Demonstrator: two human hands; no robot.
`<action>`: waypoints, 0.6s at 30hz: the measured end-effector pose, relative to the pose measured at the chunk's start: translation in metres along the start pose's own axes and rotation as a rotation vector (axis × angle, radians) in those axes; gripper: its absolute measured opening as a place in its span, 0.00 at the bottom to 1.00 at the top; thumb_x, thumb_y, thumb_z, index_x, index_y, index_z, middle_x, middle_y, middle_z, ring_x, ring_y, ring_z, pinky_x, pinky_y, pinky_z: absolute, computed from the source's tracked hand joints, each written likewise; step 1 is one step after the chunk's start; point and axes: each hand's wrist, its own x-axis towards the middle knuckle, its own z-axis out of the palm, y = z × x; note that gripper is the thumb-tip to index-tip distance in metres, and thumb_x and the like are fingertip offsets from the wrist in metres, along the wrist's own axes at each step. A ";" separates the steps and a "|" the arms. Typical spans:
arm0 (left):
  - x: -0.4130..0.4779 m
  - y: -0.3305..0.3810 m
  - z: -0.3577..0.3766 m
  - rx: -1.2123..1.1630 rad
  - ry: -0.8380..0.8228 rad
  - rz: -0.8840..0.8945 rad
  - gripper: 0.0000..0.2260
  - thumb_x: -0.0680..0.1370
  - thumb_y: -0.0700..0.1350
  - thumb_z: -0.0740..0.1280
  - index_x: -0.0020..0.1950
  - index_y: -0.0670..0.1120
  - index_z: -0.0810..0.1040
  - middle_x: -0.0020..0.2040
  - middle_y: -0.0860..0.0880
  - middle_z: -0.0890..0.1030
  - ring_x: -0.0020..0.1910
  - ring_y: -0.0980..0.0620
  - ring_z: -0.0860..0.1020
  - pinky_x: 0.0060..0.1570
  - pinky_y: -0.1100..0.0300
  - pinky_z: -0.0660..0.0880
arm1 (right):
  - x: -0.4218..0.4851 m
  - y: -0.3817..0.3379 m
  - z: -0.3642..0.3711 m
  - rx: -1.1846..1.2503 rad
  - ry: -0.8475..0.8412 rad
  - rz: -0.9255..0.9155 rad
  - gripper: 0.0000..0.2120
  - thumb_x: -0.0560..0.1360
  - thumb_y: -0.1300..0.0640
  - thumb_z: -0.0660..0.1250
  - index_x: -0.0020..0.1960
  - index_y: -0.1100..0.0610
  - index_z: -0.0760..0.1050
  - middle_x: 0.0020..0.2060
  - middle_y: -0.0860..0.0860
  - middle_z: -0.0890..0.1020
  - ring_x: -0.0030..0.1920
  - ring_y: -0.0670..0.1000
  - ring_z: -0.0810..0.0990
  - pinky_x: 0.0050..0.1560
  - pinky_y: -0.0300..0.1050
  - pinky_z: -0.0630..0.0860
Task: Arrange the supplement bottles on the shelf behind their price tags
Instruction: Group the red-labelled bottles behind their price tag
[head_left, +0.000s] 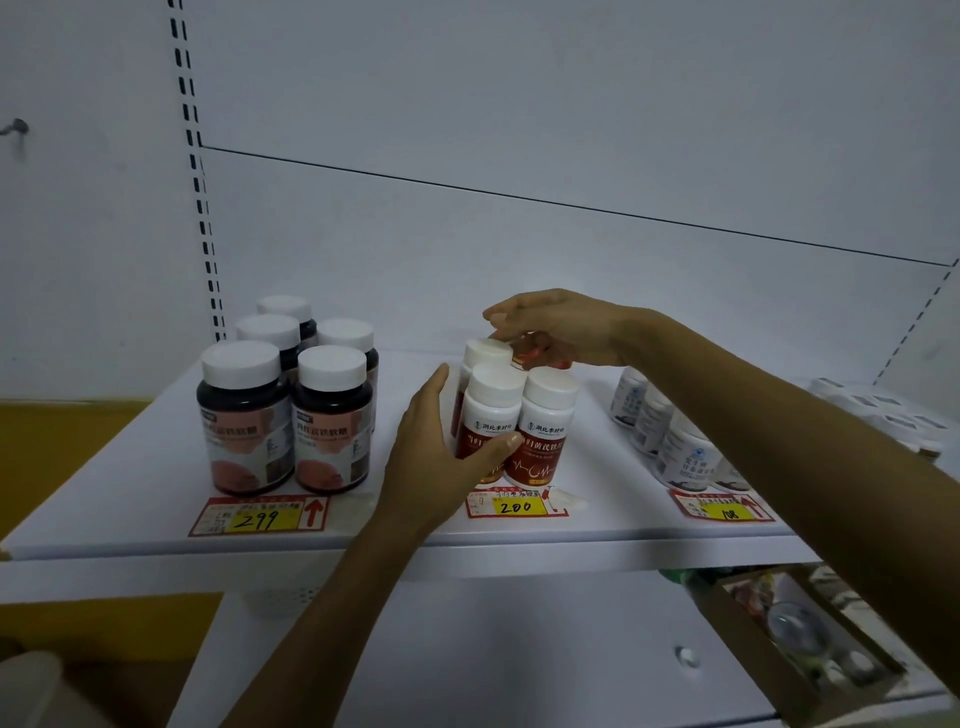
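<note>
Red-and-white supplement bottles (543, 431) stand in a tight cluster on the white shelf (156, 499) behind the price tag marked 200 (511, 505). My left hand (441, 457) wraps the front left bottle of that cluster, thumb across its red label. My right hand (550, 327) reaches over the cluster and grips another red-labelled bottle (530, 353) at the back, mostly hidden by the fingers. Several dark bottles with pink labels (283, 410) stand behind the 299 tag (260, 515). White bottles with pale labels (675, 436) line up behind the 108 tag (724, 508).
The shelf's white back panel (519, 130) rises behind the bottles, with slotted uprights (200, 182) at the left. More white-capped bottles (883, 410) sit at the far right. Below the shelf at right, a cardboard box (810, 639) holds small items.
</note>
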 end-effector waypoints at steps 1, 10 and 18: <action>0.000 0.000 0.000 0.008 0.019 -0.006 0.39 0.70 0.56 0.70 0.75 0.53 0.52 0.76 0.52 0.59 0.73 0.50 0.60 0.68 0.51 0.61 | 0.001 0.001 -0.002 -0.016 -0.007 -0.001 0.14 0.78 0.53 0.63 0.64 0.52 0.71 0.60 0.51 0.77 0.54 0.49 0.79 0.57 0.44 0.77; 0.009 0.037 -0.006 0.099 0.142 0.110 0.35 0.72 0.65 0.61 0.74 0.55 0.54 0.76 0.54 0.57 0.73 0.53 0.58 0.68 0.55 0.58 | 0.018 0.002 -0.029 -0.122 -0.006 -0.069 0.12 0.77 0.54 0.65 0.60 0.52 0.75 0.58 0.51 0.80 0.55 0.50 0.80 0.58 0.48 0.77; 0.073 0.104 0.007 0.377 -0.004 0.256 0.27 0.76 0.61 0.56 0.73 0.52 0.61 0.74 0.53 0.63 0.71 0.53 0.62 0.70 0.52 0.62 | 0.044 -0.001 -0.076 -0.593 0.263 -0.167 0.15 0.75 0.55 0.67 0.61 0.58 0.75 0.60 0.54 0.77 0.59 0.54 0.76 0.57 0.45 0.72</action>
